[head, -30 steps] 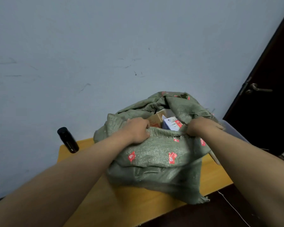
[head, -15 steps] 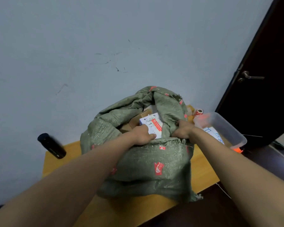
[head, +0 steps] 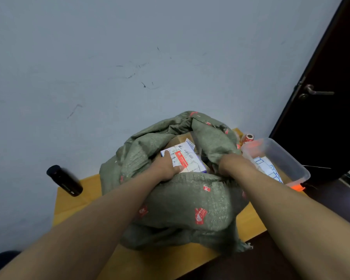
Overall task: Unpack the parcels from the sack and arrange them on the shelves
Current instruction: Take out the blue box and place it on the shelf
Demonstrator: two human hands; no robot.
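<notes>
A person leans over a green woven sack point(head: 182, 201) slumped on a yellow wooden worktop point(head: 73, 201) against a pale wall, the unpacking barely under way. The left hand point(head: 166, 168) has its grip clamped on a white parcel point(head: 185, 158) with a red-striped shipping label, thumb on top, the parcel sitting just inside the sack's mouth and not yet lifted clear. The right hand point(head: 228, 162) bunches the sack's rim, fingers curled into the fabric to hold the opening wide. A brown carton point(head: 178, 139) shows behind the white parcel; how many more lie beneath is hidden by the folds. No shelves appear anywhere in view, so none of the arranging can be judged as done. A black bottle point(head: 64, 180) lies to the left, and a clear plastic tub point(head: 277, 158) stands just beside the sack on the right, its contents hard to make out. A dark door point(head: 331, 87) fills the right edge.
</notes>
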